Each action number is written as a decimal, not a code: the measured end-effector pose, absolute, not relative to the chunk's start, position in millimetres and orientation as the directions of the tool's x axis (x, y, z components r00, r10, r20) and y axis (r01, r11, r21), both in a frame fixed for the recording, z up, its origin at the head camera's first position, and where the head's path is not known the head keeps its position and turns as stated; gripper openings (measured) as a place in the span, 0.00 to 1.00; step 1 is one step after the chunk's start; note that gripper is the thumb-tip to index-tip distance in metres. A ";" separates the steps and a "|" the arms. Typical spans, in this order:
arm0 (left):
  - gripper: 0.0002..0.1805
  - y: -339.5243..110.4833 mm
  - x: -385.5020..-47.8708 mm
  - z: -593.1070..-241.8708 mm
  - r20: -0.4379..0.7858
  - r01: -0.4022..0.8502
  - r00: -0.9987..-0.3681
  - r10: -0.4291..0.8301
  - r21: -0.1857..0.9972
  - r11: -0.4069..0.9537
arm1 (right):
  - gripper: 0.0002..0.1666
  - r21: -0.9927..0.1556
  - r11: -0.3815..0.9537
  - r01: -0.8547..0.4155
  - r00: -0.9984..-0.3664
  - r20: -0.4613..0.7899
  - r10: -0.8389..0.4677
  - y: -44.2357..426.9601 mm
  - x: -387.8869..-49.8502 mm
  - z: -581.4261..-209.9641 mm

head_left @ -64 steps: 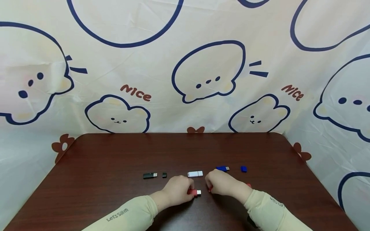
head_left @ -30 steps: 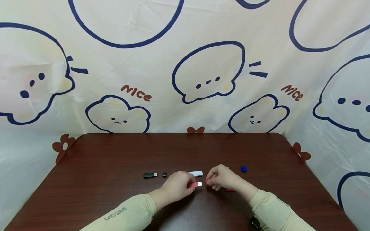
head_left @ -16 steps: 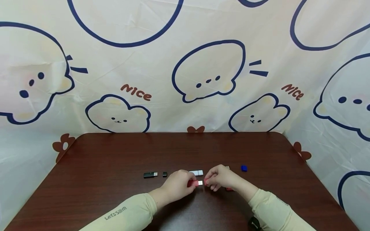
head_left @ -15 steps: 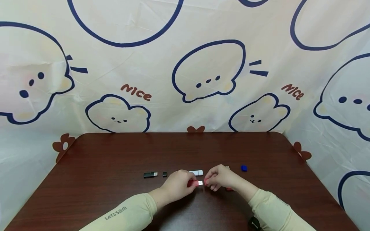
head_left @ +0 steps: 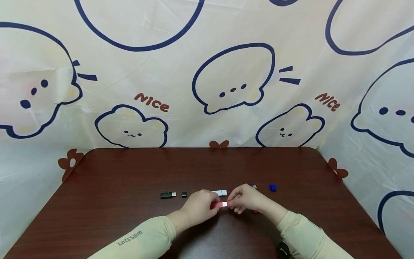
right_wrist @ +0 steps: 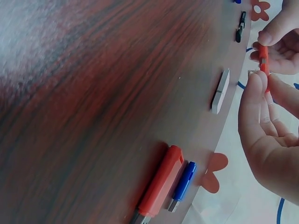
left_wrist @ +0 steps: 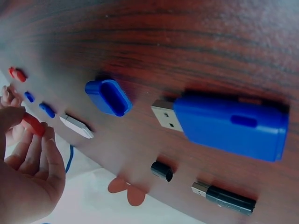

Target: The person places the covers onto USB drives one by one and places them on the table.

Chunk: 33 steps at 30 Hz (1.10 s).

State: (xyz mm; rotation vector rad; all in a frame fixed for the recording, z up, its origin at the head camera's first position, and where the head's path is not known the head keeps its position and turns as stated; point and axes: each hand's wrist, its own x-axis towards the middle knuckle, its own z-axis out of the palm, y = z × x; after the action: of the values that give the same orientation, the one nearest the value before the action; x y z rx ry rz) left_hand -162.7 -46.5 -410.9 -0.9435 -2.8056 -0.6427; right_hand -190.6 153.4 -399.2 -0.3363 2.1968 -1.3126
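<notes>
In the head view the left hand (head_left: 198, 207) pinches a red USB stick (head_left: 219, 204), its metal plug pointing right. Facing it, the right hand (head_left: 247, 198) pinches a small red cap (head_left: 229, 203) right at the plug's end; whether the plug is inside the cap at all I cannot tell. The white stick (head_left: 221, 192) lies just behind the hands, partly covered by the left one. In the left wrist view the left hand (left_wrist: 35, 172) holds the red piece (left_wrist: 32, 124) between thumb and fingers. The right wrist view shows both hands meeting at the red stick (right_wrist: 264, 58).
On the table (head_left: 136, 169) a black stick (head_left: 166, 195) and black cap (head_left: 184, 194) lie left of the hands, a blue cap (head_left: 273, 187) to the right. A large blue stick (left_wrist: 233, 126) and its cap (left_wrist: 110, 98) show in the left wrist view, another red stick (right_wrist: 161, 182) in the right.
The hands have lifted slightly away from their earlier spot and come closer together. The gap between the red cap and the metal plug has narrowed until they appear to meet.
</notes>
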 end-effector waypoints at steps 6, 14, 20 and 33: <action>0.02 -45.6 -162.7 -412.8 0.240 0.596 -0.803 0.546 0.361 0.717 | 0.07 -0.869 0.492 0.061 -0.817 -0.326 -0.475 151.7 -189.3 -398.7; 0.02 -44.3 -164.3 -415.0 0.221 0.579 -0.815 0.536 0.355 0.734 | 0.08 -0.868 0.493 0.061 -0.817 -0.327 -0.475 150.8 -190.1 -399.5; 0.03 -45.0 -164.1 -414.9 0.225 0.586 -0.810 0.541 0.345 0.733 | 0.07 -0.871 0.486 0.078 -0.811 -0.339 -0.477 150.9 -190.1 -400.5; 0.03 -44.2 -165.1 -414.9 0.227 0.582 -0.812 0.537 0.374 0.722 | 0.09 -0.886 0.460 0.065 -0.798 -0.323 -0.509 150.8 -189.3 -399.0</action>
State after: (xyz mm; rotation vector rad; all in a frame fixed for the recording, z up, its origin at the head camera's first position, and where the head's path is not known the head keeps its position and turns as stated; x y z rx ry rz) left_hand -165.1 -44.2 -414.9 -0.9187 -2.8195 -0.6650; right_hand -189.3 150.8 -399.0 -0.3685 2.1511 -1.3392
